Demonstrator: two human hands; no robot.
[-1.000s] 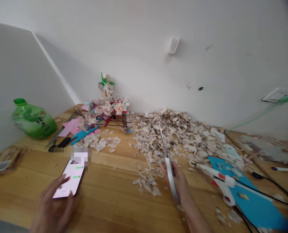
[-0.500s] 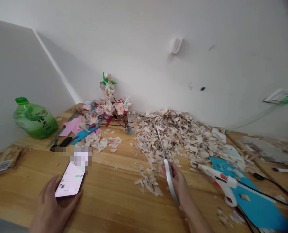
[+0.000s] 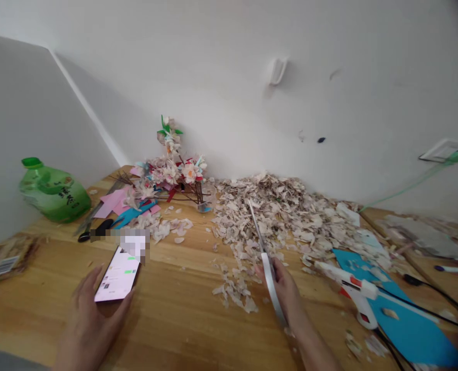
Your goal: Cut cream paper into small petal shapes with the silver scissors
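My left hand [image 3: 91, 322] cradles a lit smartphone [image 3: 117, 273] just above the wooden table [image 3: 182, 319], fingers curled round its lower edges. My right hand [image 3: 285, 293] grips a pair of white-handled scissors [image 3: 265, 270], blades closed and pointing away toward a big heap of pale paper scraps [image 3: 283, 216] against the wall. More scraps [image 3: 234, 288] lie scattered just left of that hand.
A green bottle [image 3: 53, 193] lies at the far left, with a packet [image 3: 4, 255] near the table edge. Paper flowers [image 3: 170, 172], pink and blue paper and dark tools sit at the back. A white glue gun [image 3: 352, 291] rests on blue card [image 3: 402, 319], cables at right.
My left hand has closed round the phone and shifted it slightly right and away. The scissors hand has stayed almost still.
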